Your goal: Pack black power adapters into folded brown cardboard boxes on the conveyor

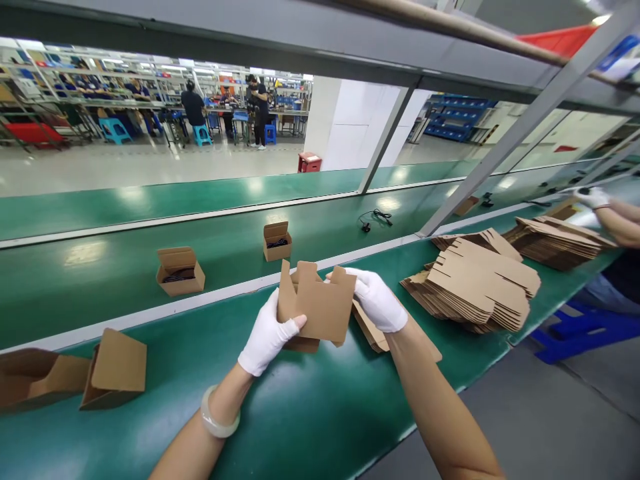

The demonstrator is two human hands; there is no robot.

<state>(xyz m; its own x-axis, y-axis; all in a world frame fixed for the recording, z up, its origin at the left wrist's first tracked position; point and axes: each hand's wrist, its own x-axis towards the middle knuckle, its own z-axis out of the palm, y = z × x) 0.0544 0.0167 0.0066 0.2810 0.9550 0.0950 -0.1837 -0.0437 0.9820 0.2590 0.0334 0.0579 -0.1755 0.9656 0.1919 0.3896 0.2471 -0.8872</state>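
Note:
A flat brown cardboard box blank is held up over the green work surface between both gloved hands. My left hand grips its lower left edge, thumb on the front face. My right hand closes on its upper right flap. A second flat blank lies under my right wrist. A tall fanned stack of flat blanks sits just to the right.
Two folded open boxes rest at the left edge. Two open boxes with dark contents ride the green conveyor belt, and a black cable lies further along. Another person's gloved hand reaches over another stack at far right.

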